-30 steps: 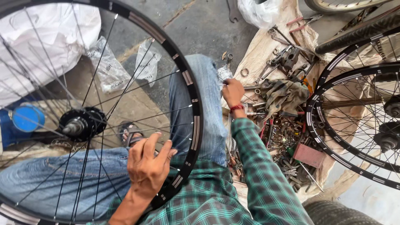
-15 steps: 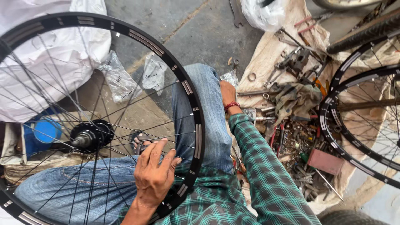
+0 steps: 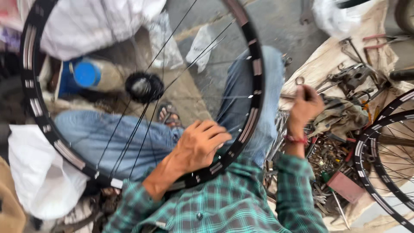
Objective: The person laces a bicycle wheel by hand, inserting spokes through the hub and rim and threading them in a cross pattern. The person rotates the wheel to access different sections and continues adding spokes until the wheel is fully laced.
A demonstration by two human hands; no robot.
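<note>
A black bicycle wheel rim (image 3: 254, 82) with thin spokes and a dark hub (image 3: 144, 86) lies across my lap, over my blue jeans. My left hand (image 3: 200, 144) lies on the rim's near edge, fingers curled over it and holding it. My right hand (image 3: 304, 105), with a red band at the wrist, is lifted above the heap of tools to the right of the rim. It is closed in a fist around a small dark tool. Motion blur hides what kind of tool it is.
A tan cloth (image 3: 327, 56) on the right carries a heap of metal tools (image 3: 349, 77) and small parts, plus a reddish box (image 3: 345, 186). Two more black wheels (image 3: 366, 146) lean at the right edge. White bags (image 3: 41, 177) and a blue-lidded container (image 3: 86, 74) sit at the left.
My view has dropped and come closer, and the wheel has shifted right across my lap. My right hand has come up from the tool heap as a fist. My left hand has curled over the rim.
</note>
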